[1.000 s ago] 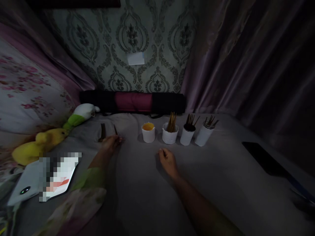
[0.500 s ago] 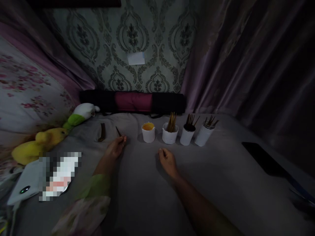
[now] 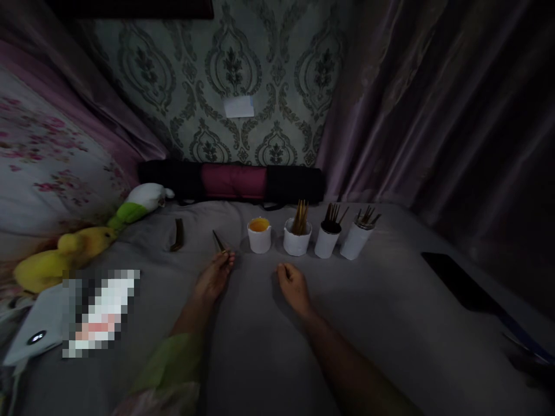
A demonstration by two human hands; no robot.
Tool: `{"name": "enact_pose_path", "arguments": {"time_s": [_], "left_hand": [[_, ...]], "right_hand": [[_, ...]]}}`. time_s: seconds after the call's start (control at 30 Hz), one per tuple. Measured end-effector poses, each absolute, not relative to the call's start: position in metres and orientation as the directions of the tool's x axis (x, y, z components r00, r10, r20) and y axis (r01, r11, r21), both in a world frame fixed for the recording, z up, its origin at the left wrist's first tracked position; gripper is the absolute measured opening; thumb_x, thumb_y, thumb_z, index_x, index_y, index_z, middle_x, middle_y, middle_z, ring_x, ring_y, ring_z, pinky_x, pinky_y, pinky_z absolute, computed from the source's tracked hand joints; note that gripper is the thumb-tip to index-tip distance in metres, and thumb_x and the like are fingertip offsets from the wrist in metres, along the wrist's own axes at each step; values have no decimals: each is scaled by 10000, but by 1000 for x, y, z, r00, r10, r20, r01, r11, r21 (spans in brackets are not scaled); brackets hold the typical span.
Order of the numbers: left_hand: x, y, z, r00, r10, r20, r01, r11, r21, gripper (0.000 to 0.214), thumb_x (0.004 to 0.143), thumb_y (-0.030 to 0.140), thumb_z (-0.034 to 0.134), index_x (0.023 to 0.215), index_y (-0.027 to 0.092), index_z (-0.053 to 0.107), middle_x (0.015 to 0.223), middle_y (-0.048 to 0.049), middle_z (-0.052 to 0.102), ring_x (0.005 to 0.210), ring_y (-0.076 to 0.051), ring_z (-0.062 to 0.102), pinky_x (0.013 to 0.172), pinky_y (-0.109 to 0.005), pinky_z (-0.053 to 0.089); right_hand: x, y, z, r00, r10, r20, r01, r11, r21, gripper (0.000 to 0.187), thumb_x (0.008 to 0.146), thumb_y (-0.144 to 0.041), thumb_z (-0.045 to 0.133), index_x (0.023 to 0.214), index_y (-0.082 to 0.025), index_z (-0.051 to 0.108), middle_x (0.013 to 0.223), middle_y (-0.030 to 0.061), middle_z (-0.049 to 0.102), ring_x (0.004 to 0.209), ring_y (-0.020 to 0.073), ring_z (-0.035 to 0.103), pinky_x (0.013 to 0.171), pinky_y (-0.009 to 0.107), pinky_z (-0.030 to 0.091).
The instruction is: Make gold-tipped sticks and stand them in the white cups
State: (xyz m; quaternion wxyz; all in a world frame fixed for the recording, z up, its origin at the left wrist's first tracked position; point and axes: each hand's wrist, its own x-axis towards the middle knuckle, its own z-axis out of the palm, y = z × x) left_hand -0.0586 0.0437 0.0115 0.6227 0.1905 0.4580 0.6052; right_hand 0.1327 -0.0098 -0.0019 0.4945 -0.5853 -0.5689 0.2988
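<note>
My left hand [image 3: 215, 275] pinches one end of a thin dark stick [image 3: 219, 240], which points up and away to the left. Just right of it stands a white cup with an orange inside [image 3: 259, 240]. My right hand [image 3: 293, 286] rests on the grey cloth as a loose fist, with nothing showing from it. Beyond it is a wide white cup [image 3: 296, 246] with golden-brown sticks in it. Farther right are a narrower white cup [image 3: 325, 245] and a tilted white cup [image 3: 355, 242], both holding several thin sticks.
A small bundle of dark sticks [image 3: 177, 235] lies on the grey cloth [image 3: 255, 335] at left. Behind is a black and maroon roll [image 3: 234, 182]. Plush toys [image 3: 47, 266] and a white device [image 3: 41, 323] sit left; a dark flat object [image 3: 457, 280] lies right.
My left hand has moved right with the stick, closer to the orange-lined cup. My right hand stays in about the same place. The view has shifted slightly.
</note>
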Motion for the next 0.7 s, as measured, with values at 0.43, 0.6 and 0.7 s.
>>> {"name": "enact_pose_path", "arguments": {"time_s": [0.43,0.6,0.7], "left_hand": [[-32,7,5,-130,957,-260,-518,158,841,155,705,113,554,843,145,617,702,-17,599,546,-48,528,493,-149,416],[-20,-8,10,-146,958,-246,-476,151,867,201,653,179,615,853,159,626,706,-21,601,544,-56,525,481,-161,392],[-15,-14,7,-143,966,-214,-431,133,892,267,638,245,640,896,177,628,722,-28,606,541,-65,522,474,-174,381]], "right_hand": [[133,-9,0,167,970,174,323,113,-940,344,813,-392,353,637,-155,530,524,-26,459,515,100,441,506,206,317],[136,-8,-2,145,974,176,325,121,-938,356,822,-401,348,623,-154,510,529,-25,449,516,97,434,506,203,318],[137,-7,-5,126,978,164,298,120,-947,359,823,-420,347,654,-154,519,522,-31,437,490,90,418,487,199,313]]}}
